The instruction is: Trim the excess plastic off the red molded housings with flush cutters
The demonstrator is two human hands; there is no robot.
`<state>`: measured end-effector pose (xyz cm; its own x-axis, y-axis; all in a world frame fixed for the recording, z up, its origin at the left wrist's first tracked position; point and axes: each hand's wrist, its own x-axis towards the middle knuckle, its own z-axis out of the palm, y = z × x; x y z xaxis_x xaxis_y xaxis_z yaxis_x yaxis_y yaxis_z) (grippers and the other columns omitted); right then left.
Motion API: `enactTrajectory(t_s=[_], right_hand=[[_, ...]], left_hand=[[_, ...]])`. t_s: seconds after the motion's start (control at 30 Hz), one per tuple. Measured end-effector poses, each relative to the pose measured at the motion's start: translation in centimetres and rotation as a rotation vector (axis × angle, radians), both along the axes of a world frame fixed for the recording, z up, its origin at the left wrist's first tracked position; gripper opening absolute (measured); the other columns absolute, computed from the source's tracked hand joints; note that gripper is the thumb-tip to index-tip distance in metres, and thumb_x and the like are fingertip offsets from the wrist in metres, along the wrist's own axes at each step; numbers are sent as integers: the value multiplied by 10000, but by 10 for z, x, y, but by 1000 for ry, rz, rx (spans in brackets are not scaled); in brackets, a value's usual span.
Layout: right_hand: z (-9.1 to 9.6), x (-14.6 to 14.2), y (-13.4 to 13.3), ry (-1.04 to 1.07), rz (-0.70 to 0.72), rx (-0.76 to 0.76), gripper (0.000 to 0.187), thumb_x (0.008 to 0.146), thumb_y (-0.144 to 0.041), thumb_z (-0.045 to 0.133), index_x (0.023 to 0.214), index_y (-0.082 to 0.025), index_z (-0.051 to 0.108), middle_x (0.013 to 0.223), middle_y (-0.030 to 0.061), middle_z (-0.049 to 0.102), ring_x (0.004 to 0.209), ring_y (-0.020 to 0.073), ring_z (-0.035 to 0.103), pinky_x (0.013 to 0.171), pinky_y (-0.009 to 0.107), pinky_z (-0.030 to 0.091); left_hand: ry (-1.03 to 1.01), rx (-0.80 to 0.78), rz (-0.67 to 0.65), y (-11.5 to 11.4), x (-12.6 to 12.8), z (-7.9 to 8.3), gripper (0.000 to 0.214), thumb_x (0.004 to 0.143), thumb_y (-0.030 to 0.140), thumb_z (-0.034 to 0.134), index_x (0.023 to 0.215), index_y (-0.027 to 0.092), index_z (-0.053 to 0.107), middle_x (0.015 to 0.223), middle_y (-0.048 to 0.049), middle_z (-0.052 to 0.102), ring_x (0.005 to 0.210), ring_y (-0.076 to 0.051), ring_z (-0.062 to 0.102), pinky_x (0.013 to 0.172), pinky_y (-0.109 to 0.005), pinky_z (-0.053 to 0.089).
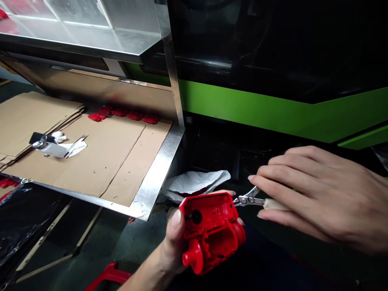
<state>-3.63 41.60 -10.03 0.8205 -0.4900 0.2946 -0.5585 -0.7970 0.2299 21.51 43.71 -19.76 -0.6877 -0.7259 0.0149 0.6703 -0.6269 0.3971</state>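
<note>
My left hand [174, 238] is wrapped around a red moulded plastic housing [209, 230], its hollow side turned up. The housing has two open compartments, a round stub at the lower left and a ribbed end at the right. My right hand [318, 194] grips a pair of small metal nippers [250, 199] with pale handles. Their tips meet the upper right edge of the housing; whether the jaws are closed on anything I cannot tell. Behind the housing lies a crumpled white bag [197, 182] with something red inside.
Cardboard sheets [100, 161] cover a metal-edged table [148, 190]. Several small red parts [135, 116] line its back. A white dispenser-like object [54, 149] stands at the left. A green and black machine [242, 103] rises behind. Black plastic [24, 218] lies at lower left.
</note>
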Motion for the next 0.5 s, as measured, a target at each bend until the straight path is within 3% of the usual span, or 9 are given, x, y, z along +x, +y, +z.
enactTrajectory(t_s=[0.1,0.23,0.5], right_hand=[[-2,2,0,-3,2,7,328,943,-348,614,1114,-71,648,1028,98,702,938,283,636,763,447,446],[-3,4,1,13,-3,14,317,944,-345,612,1105,-74,655,1009,93,706,928,279,641,758,446,445],[-5,6,6,51,-22,14,313,959,-350,585,1109,-85,656,1030,92,704,941,281,644,751,447,434]], left_hand=[[-4,-61,-17,0,1,-3,497,892,595,621,1171,195,720,1091,-99,752,1143,-318,661,1047,-447,505],[19,-101,-54,-1,1,-7,421,910,578,604,1183,277,716,1066,-65,760,1123,-288,676,1022,-397,523],[-41,-165,-56,2,-1,-16,641,889,672,539,1347,228,609,1120,-123,731,1131,-364,657,1008,-512,501]])
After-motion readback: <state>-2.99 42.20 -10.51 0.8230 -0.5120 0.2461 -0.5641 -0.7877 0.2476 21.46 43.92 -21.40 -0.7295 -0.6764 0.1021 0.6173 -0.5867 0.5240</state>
